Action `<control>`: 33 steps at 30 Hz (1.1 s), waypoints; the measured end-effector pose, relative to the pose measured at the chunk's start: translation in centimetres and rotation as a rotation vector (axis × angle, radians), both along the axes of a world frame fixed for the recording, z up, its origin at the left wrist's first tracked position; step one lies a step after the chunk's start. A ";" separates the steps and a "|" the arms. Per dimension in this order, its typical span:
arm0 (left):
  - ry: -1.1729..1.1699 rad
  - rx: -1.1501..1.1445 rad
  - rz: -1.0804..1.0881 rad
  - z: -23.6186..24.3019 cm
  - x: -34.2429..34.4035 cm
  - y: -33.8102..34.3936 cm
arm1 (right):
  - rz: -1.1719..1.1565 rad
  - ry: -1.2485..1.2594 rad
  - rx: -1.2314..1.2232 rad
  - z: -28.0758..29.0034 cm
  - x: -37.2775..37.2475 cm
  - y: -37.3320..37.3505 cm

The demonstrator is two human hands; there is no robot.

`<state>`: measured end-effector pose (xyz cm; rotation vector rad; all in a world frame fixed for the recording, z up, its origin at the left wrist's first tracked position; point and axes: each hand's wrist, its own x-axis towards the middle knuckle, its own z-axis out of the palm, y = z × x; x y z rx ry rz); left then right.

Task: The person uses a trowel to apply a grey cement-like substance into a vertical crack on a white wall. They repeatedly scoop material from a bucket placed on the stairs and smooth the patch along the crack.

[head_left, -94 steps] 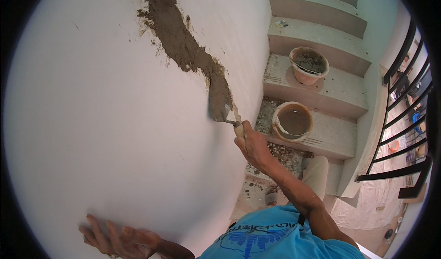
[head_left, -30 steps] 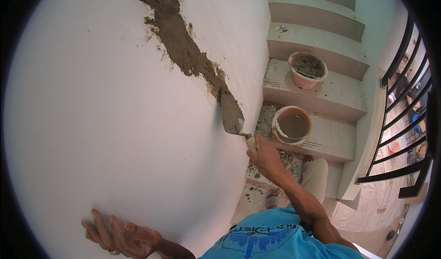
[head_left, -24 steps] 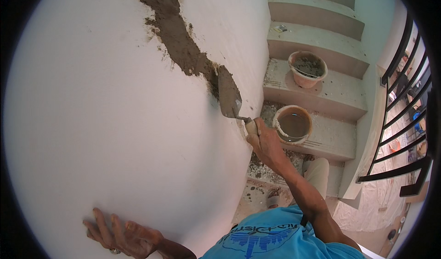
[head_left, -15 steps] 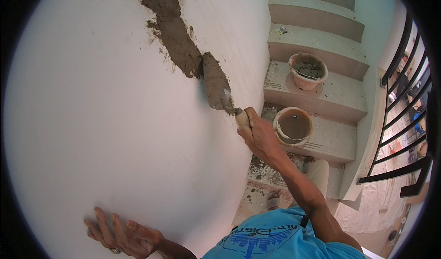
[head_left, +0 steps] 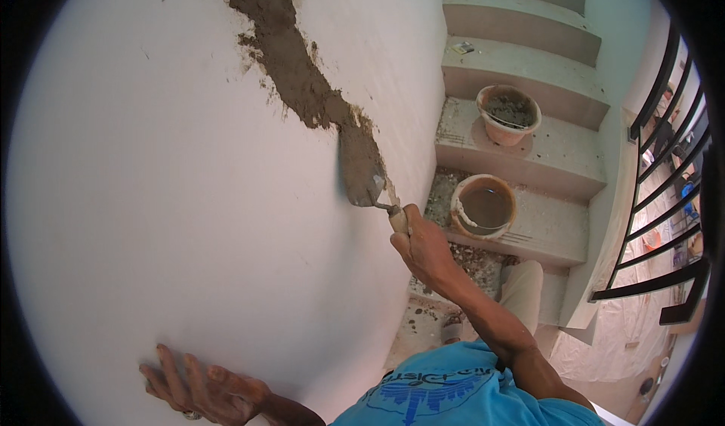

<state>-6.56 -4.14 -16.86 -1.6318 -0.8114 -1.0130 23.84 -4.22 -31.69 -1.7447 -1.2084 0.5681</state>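
Observation:
My right hand (head_left: pixel 424 248) is wrapped round the light handle of a trowel (head_left: pixel 367 190). The trowel's blade lies against the white wall (head_left: pixel 189 222), at the lower end of a band of grey-brown mortar (head_left: pixel 294 63), and mortar covers much of the blade. That band runs down the wall from the top of the view, with ragged, smeared edges. At the lower left my left hand (head_left: pixel 204 388), with a ring on one finger, rests against the wall with its fingers spread; it holds nothing.
On the stairs (head_left: pixel 521 158) to the right stand a bucket of mortar (head_left: pixel 504 133) and, one step lower, a bucket of murky water (head_left: pixel 458 214). Crumbs and splashes dirty the lower steps. A black railing (head_left: pixel 642 275) edges the far right. A small packet (head_left: pixel 463 47) lies higher up.
The trowel in my right hand has slid a little downward along the wall, leaving fresh mortar where its blade was. My left hand stays in place.

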 end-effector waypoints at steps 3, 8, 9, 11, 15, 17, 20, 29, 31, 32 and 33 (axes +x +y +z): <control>-0.001 -0.012 -0.027 -0.1 -0.2 0.0 | 0.002 0.002 0.077 1.0 0.1 0.0; -0.002 -0.010 -0.034 -0.2 -0.2 0.2 | -0.071 -0.045 0.088 4.1 0.3 2.1; 0.000 -0.012 -0.045 -0.1 -0.3 0.2 | -0.083 -0.045 0.056 4.4 0.1 2.3; 0.029 -0.033 -0.014 -0.1 -1.2 0.0 | -0.087 -0.051 0.001 2.0 -0.3 2.3; 0.029 -0.039 -0.018 -0.1 -0.9 0.0 | -0.080 -0.038 -0.156 -1.5 -0.4 0.3; -0.027 -0.017 -0.022 -0.2 0.6 -0.2 | -0.060 -0.006 -0.116 -1.4 0.0 -1.0; -0.056 0.000 -0.031 -0.1 0.9 -0.1 | -0.056 0.006 0.008 0.7 0.2 -1.3; -0.025 -0.002 -0.038 -0.2 -0.1 0.2 | -0.091 -0.051 -0.022 3.9 -0.8 1.5; -0.043 0.009 -0.045 -0.2 0.7 0.1 | -0.102 -0.056 -0.066 1.1 -1.0 0.9; -0.041 0.011 -0.049 -0.1 0.9 0.1 | -0.110 -0.062 -0.094 -0.3 -0.8 0.4; -0.033 0.016 -0.051 0.1 1.0 0.0 | -0.116 -0.060 -0.119 -0.8 -0.8 -0.1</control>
